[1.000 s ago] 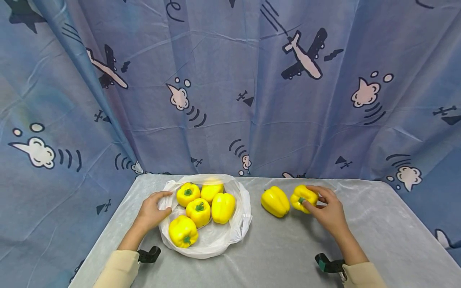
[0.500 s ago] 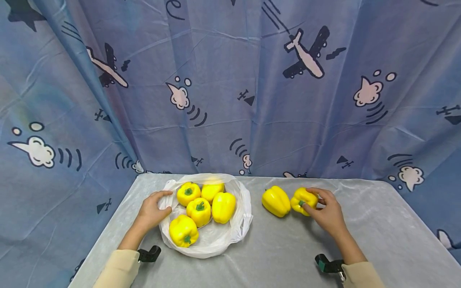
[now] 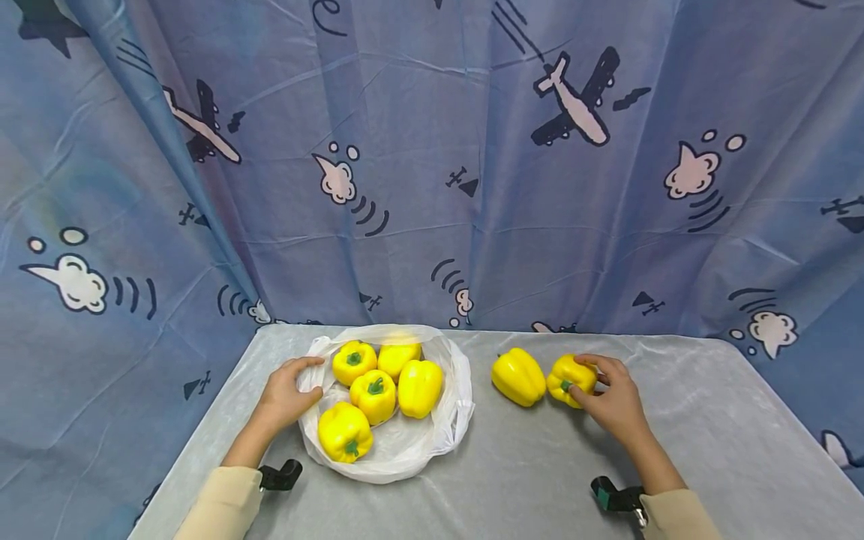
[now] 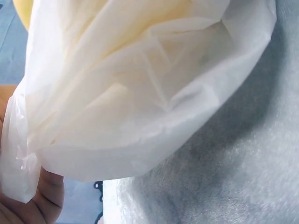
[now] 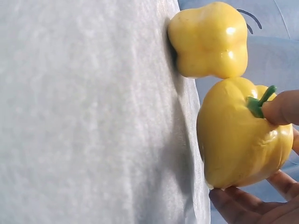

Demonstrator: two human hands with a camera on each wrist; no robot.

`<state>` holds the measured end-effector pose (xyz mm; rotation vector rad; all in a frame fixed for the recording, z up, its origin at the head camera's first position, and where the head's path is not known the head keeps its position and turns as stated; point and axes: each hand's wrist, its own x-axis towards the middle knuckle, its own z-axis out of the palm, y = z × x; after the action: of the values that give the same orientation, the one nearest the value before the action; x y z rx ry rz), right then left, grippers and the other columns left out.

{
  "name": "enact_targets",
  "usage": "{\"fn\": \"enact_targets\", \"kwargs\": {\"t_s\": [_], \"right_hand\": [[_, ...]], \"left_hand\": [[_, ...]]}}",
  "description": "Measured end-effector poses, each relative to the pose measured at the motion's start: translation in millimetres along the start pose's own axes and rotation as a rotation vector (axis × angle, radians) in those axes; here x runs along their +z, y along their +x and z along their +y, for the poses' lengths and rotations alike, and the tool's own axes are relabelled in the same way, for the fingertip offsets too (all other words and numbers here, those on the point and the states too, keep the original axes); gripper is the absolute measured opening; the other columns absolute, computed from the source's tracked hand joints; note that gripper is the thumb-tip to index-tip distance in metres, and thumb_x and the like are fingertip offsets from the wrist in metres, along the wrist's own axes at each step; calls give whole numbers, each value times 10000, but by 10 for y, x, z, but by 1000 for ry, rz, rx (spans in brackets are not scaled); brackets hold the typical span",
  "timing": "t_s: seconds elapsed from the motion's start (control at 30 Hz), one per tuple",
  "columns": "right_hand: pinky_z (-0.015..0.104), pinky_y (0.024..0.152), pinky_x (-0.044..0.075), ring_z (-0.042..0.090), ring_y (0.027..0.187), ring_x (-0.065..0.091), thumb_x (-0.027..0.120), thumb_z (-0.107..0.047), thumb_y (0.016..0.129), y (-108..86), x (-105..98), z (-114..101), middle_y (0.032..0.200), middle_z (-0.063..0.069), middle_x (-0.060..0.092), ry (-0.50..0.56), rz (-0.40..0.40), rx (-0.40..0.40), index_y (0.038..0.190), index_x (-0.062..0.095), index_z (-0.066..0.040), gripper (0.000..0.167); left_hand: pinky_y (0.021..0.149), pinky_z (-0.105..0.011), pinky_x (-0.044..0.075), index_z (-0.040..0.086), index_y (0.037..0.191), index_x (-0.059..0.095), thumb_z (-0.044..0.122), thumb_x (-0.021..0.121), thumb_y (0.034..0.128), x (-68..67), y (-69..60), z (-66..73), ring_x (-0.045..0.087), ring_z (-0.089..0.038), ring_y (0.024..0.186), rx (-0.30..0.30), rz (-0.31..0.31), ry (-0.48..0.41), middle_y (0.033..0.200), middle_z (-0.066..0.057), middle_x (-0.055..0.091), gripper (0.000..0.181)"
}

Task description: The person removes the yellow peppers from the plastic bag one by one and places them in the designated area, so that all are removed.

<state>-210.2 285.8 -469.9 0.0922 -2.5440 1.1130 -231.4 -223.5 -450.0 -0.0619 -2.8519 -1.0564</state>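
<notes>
Left hand: is gripping bag by left rim. Bag: is lying on worktop, holding five peppers. Right hand: is gripping one pepper, just beside a second pepper.

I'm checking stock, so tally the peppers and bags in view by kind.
Peppers: 7 (5 in the bag, 1 on the table to its right, 1 in the right grip)
Bag: 1
Total: 8
</notes>
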Motion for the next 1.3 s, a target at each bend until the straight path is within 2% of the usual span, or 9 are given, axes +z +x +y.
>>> {"fn": "enact_targets", "kwargs": {"t_s": [0.3, 0.6, 0.87, 1.17, 1.3], "right_hand": [[633, 963, 441, 433, 1151, 477, 716, -27, 780, -3, 41, 26, 1251, 265, 461, 9, -18, 27, 1211, 583, 11, 453], [636, 968, 432, 455, 1152, 476, 720, -80, 794, -6, 16, 13, 1260, 286, 455, -6, -20, 39, 1232, 577, 10, 470], [629, 863, 447, 475, 1149, 463, 695, -179, 830, -22, -18, -7, 1330, 280, 447, -65, -32, 79, 1295, 563, -43, 503], [656, 854, 445, 484, 1178, 442, 694, -186, 836, -18, -73, -103, 1343, 276, 447, -60, -21, 55, 1292, 565, -56, 491], [659, 871, 429, 469, 1199, 443, 699, -177, 827, -20, -84, -161, 1334, 270, 464, -64, -3, 19, 1280, 573, -62, 484]], "left_hand": [[1092, -561, 371, 52, 1289, 586, 93, 677, 808, 1, 12, -18, 466, -414, 1288, 15, 2, 2, 1344, -223, 538, 491], [1099, -563, 363, 58, 1303, 573, 104, 671, 816, 6, 30, -17, 449, -409, 1306, -12, -16, 11, 1362, -216, 524, 498], [1101, -564, 358, 62, 1307, 572, 108, 666, 814, 12, 42, -38, 446, -406, 1310, -11, -17, 13, 1367, -212, 522, 503], [1099, -570, 357, 65, 1308, 571, 106, 664, 817, 11, 33, -34, 443, -407, 1310, -15, -20, 14, 1372, -213, 516, 501], [1100, -571, 355, 69, 1309, 571, 106, 664, 819, 8, 29, -29, 438, -407, 1314, -19, -23, 14, 1377, -211, 512, 500]]}}
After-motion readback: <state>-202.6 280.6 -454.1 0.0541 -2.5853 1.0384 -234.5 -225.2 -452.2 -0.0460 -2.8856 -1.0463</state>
